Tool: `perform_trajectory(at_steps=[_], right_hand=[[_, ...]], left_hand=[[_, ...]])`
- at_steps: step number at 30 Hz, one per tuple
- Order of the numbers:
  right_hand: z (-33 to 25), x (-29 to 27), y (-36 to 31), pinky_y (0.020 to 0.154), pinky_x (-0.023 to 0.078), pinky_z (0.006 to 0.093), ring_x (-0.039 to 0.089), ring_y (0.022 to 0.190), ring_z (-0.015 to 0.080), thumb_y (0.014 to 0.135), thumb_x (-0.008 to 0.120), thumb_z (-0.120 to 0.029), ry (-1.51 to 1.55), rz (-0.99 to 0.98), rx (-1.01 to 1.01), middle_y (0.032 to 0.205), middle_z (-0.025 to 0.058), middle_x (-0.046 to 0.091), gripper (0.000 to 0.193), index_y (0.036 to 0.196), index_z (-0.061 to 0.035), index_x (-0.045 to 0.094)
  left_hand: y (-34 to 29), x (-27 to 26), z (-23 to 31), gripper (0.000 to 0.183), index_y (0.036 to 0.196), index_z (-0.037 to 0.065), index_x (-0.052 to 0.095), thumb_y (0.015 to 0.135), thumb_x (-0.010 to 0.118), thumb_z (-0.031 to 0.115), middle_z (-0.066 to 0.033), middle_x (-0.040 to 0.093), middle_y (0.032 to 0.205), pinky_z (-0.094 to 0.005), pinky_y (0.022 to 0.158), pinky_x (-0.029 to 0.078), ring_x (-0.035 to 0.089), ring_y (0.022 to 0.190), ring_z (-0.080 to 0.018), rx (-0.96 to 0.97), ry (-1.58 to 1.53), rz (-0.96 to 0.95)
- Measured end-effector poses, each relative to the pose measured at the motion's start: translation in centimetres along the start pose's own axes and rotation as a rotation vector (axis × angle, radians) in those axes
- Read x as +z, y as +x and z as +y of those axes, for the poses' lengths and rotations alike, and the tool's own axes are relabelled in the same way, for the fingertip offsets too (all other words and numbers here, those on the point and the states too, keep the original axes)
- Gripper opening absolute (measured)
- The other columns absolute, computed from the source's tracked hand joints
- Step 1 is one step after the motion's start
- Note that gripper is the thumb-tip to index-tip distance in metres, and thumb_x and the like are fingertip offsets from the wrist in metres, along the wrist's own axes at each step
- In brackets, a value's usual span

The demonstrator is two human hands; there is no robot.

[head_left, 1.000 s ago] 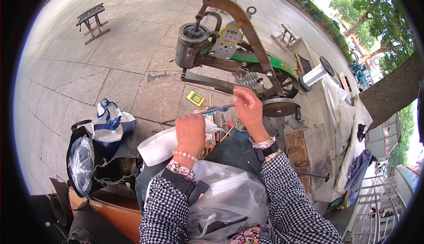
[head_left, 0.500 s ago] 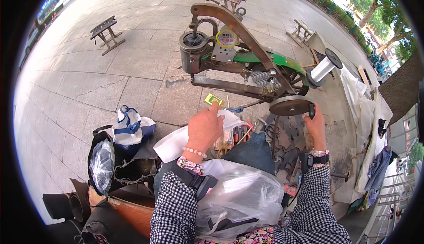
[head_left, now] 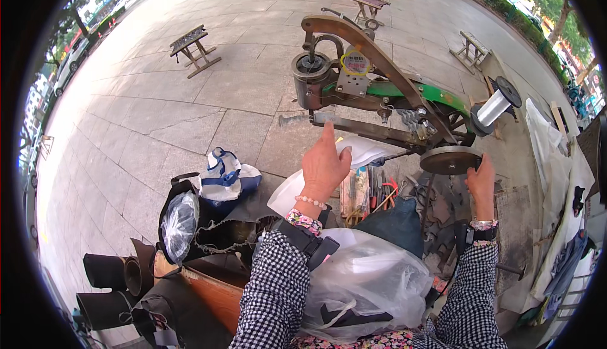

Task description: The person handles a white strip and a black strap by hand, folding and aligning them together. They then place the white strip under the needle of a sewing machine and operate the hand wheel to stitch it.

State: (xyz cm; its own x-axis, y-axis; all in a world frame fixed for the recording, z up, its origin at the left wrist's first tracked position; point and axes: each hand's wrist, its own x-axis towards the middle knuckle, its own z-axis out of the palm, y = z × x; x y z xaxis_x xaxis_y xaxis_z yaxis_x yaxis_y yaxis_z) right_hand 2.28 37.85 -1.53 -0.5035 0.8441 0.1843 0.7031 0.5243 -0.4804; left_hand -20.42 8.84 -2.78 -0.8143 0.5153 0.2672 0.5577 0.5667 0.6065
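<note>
A hand-cranked shoe-repair sewing machine (head_left: 379, 90), rusty brown and green, stands before me. My left hand (head_left: 325, 169) has its index finger stretched up to the near end of the machine's lower arm (head_left: 367, 128); whether it touches cannot be told. The thumb stands apart and the other fingers curl. A white cloth (head_left: 288, 192) lies beneath and beside this hand. My right hand (head_left: 482, 184) is closed at the right rim of the round handwheel (head_left: 450, 159), round its crank handle, which the fingers now hide. A large silver spool (head_left: 493, 110) sits above the wheel.
Tools including red-handled pliers (head_left: 389, 191) lie near dark scraps (head_left: 446, 210). Clear plastic (head_left: 373, 279) covers my lap. At left are a white-and-blue bag (head_left: 221, 175), a black bag (head_left: 169, 205) and dark rolls (head_left: 104, 272). Folding stools (head_left: 193, 45) stand on the paving.
My left index finger has moved from over a small yellow-green packet to the end of the lower arm. The right hand has moved slightly round the wheel's rim. The view has shifted left.
</note>
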Motion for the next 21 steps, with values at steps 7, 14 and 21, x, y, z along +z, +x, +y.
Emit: perform_trajectory(at_steps=[7,14,21], right_hand=[[-3.3,-1.0,-2.0,0.074,0.042,0.0467,0.050,0.088,0.0455,0.067,0.053,0.001,-0.291,0.116,-0.237,0.090,0.0294,0.052,0.035,0.100,0.0090,0.043],[-5.6,-0.7,-2.7,0.076,0.042,0.0470,0.048,0.091,0.0450,0.068,0.052,0.004,-0.264,0.126,-0.270,0.103,0.0285,0.046,0.039,0.105,0.0089,0.040],[-4.7,-1.7,-3.2,0.093,0.037,0.0400,0.042,0.112,0.0399,0.072,0.063,-0.017,-0.187,0.176,-0.219,0.122,0.0263,0.040,0.064,0.124,0.0048,0.035]], left_hand=[[-0.9,1.3,0.6,0.064,0.124,-0.002,0.035,0.072,0.060,0.025,-0.0214,0.060,0.083,-0.0428,0.063,0.047,0.060,0.073,-0.0359,-0.002,-0.020,-0.050],[-1.0,1.5,0.0,0.063,0.123,0.000,0.035,0.072,0.061,0.024,-0.0192,0.060,0.081,-0.0426,0.061,0.047,0.060,0.072,-0.0348,-0.020,0.014,-0.084],[-1.4,1.1,-0.8,0.060,0.122,0.001,0.036,0.072,0.061,0.024,-0.0178,0.059,0.082,-0.0420,0.060,0.048,0.060,0.072,-0.0326,-0.022,0.027,-0.085]])
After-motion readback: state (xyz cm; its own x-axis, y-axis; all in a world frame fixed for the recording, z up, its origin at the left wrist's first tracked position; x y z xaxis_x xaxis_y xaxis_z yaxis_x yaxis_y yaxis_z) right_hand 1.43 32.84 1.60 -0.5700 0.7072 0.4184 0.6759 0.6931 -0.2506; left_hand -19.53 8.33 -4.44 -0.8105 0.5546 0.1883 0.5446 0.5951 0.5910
